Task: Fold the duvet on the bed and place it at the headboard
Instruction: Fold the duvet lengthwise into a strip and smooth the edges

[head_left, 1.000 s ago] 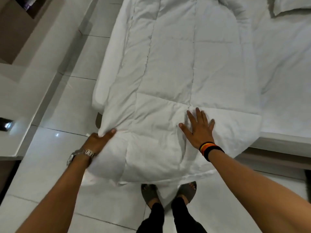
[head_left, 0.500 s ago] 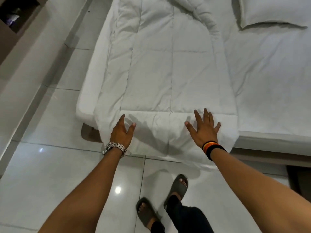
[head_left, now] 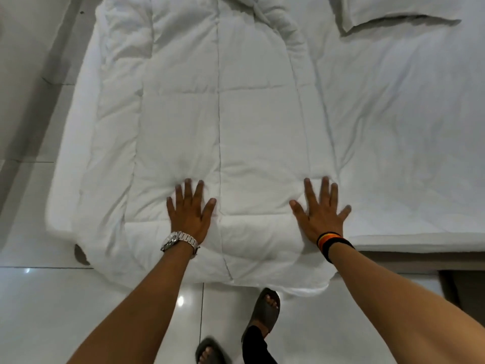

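Note:
A white quilted duvet (head_left: 217, 114) lies folded into a long strip along the left side of the bed (head_left: 406, 127), its near end hanging over the bed's foot. My left hand (head_left: 189, 212), with a metal watch on the wrist, rests flat on the duvet with fingers spread. Pressed flat on the duvet's right edge is my right hand (head_left: 320, 211), wearing striped wristbands, fingers apart. Neither hand grips the fabric.
A white pillow (head_left: 393, 11) lies at the far right of the mattress. Glossy white floor tiles (head_left: 52, 311) surround the bed. My feet in dark slippers (head_left: 263, 311) stand at the bed's foot. A dark bed leg (head_left: 80, 254) shows at the near left corner.
My left hand let go of the duvet's hanging left corner and moved up onto its top. Both hands now press flat further onto the bed. The overhanging end is shorter.

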Tool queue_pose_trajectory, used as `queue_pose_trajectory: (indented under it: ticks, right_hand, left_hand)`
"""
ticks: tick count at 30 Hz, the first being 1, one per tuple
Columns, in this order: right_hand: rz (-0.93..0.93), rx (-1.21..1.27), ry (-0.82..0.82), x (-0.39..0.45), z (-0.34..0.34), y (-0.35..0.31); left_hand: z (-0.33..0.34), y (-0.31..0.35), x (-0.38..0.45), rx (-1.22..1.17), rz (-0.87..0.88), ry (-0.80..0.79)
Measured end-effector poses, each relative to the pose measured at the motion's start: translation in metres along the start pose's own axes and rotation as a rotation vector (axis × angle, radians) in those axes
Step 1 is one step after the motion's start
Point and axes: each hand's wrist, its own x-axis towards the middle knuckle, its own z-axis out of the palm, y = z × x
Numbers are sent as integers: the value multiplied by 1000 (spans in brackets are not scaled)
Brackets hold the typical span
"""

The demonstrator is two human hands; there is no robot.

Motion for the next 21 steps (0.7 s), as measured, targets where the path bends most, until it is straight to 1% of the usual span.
queue_pose_trajectory:
  ticks: [2,3,5,8,10,12,14,17,19,21]
  right_hand:
    - [27,68,48,8,-7,-8]
    - [30,83,79,14,-11,-14]
    - [0,56,132,27,-17,-33]
    - [-118,11,156,49,-21,-85]
    - [-194,-17,154,58,-17,-127]
    - [-240,-41,133,61,-6,-167]
    - [-236,-63,119,61,10,-196]
    - [-147,-61,124,64,30,-221]
    - [-84,-36,130,65,38,-237]
    - [-60,20,147,65,36,-260]
  left_hand:
    - [-14,-18,3,-9,-21,95]
    - [-24,-33,7,-10,-71,155]
    - [-48,-70,18,-25,-239,238]
    - [-81,-123,43,-72,-474,246]
    - [-95,-143,64,-119,-579,253]
    - [-103,-159,88,-241,-670,242]
    - [-108,-174,111,-387,-667,224]
    - [-119,-179,139,-486,-580,254]
    - [-130,-173,158,-593,-558,223]
    - [-140,-173,173,-652,-536,199]
